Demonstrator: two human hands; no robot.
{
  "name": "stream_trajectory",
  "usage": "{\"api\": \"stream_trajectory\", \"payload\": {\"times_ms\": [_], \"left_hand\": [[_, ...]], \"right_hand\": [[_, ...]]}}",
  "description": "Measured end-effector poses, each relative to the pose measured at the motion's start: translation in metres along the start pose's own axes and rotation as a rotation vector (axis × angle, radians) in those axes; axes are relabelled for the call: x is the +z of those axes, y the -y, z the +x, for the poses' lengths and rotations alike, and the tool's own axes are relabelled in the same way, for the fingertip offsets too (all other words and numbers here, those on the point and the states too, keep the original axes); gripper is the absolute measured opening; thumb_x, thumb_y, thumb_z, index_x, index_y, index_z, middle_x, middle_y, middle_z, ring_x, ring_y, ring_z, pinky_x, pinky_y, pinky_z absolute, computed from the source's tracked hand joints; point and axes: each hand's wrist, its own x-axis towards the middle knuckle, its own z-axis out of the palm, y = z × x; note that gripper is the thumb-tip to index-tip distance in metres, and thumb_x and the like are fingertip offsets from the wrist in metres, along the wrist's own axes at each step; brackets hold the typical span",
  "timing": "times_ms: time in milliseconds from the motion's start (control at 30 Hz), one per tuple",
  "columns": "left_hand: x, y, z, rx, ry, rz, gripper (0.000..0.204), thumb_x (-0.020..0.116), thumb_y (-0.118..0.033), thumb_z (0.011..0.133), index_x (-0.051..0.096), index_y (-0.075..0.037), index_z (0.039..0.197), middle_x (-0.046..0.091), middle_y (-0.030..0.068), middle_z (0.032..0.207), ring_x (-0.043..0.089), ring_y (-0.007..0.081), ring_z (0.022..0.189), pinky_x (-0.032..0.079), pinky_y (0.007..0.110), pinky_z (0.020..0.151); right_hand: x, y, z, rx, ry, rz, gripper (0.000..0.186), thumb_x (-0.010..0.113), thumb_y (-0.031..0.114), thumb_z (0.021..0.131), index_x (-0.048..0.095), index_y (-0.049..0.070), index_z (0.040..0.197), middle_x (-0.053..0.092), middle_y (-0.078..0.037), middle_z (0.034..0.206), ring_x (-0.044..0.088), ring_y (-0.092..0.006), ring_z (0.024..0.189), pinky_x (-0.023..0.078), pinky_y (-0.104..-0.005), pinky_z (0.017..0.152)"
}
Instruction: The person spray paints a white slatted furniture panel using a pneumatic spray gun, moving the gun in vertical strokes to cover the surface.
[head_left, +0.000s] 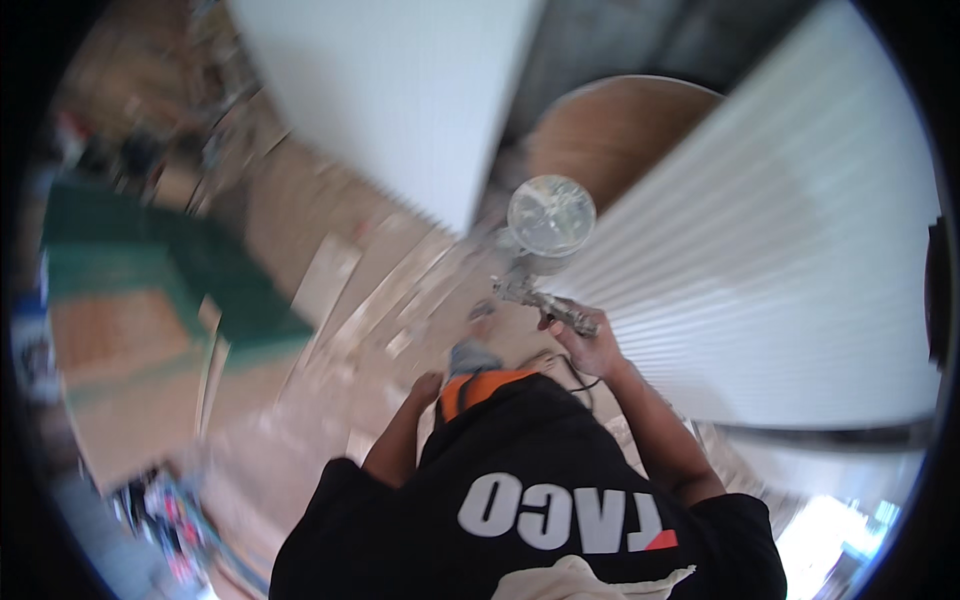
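My right hand (592,348) is wrapped round the handle of a paint spray gun (545,300). The gun's metal body is crusted with dried paint, and a round, cloudy cup (552,216) sits on top. A thin dark hose (580,380) hangs below that hand. Just to the right of the gun stands a large white ribbed panel (770,270). My left hand (428,387) is low beside my waist, at an orange band of clothing; it is small and blurred, so its fingers cannot be made out.
Another white panel (400,90) rises ahead on the left. Between the two panels is a round brown board (620,125). Green-edged wooden boards (130,330) are at the left, and loose strips of wood (390,300) lie on the dusty floor. Motion blurs the surroundings.
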Motion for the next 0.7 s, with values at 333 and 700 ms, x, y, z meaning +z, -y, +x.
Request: {"api": "stream_trajectory", "payload": {"times_ms": [333,700], "left_hand": [[0.017,-0.073,0.163,0.292,0.286,0.253,0.037,0.043,-0.027,0.097,0.065,0.0,0.111,0.067,0.0201,0.114,0.063,0.0364,0.107,0.049,0.044,0.093],[0.037,-0.35,0.182,0.57,0.143,0.186,0.049,0.053,-0.045,0.097,0.064,-0.003,0.12,0.066,0.0223,0.118,0.06,0.0365,0.117,0.045,0.042,0.1]], "right_hand": [[-0.241,0.062,-0.138,-0.018,-1.101,-0.142,0.045,0.056,0.044,0.1,0.065,0.003,0.113,0.065,-0.001,0.074,0.038,-0.0023,0.047,0.029,-0.0221,0.042],[-0.344,0.204,-0.323,-0.267,-1.696,-0.108,0.046,0.055,0.048,0.1,0.066,0.007,0.119,0.065,-0.003,0.079,0.035,-0.0036,0.039,0.025,-0.0231,0.036]]}}
